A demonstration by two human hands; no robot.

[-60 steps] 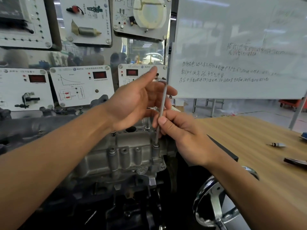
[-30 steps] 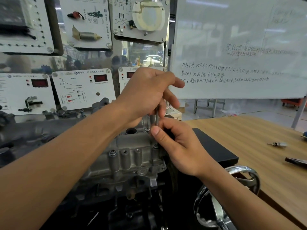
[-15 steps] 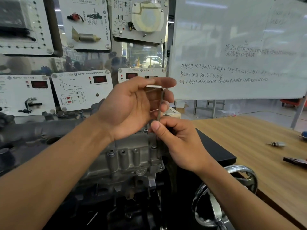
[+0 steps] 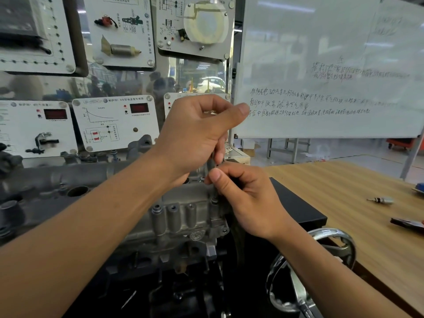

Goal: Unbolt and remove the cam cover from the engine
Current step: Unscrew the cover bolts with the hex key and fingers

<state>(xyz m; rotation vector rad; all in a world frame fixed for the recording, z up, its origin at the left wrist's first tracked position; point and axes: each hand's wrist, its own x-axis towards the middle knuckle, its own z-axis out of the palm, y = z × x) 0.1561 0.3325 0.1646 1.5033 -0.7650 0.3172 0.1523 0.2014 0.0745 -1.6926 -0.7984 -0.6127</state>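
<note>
The grey cast cam cover (image 4: 181, 216) sits on top of the engine, its row of bolt bosses facing me. A thin metal hex key (image 4: 210, 167) stands upright in the bolt at the cover's right corner. My left hand (image 4: 197, 136) grips the key's upper end, fingers curled round it. My right hand (image 4: 247, 200) pinches the lower shaft between thumb and fingers, just above the bolt. Most of the key is hidden behind both hands.
A chrome handwheel (image 4: 309, 267) sits low right beside the engine stand. A wooden table (image 4: 358, 214) to the right bears a small sensor-like part (image 4: 380, 200) and a dark tool (image 4: 407, 222). Instrument panels (image 4: 114, 125) and a whiteboard (image 4: 321, 76) stand behind.
My left hand has closed over the key's top from a looser hold and rotated round the shaft. My right hand has stayed pinching the lower shaft at the same bolt.
</note>
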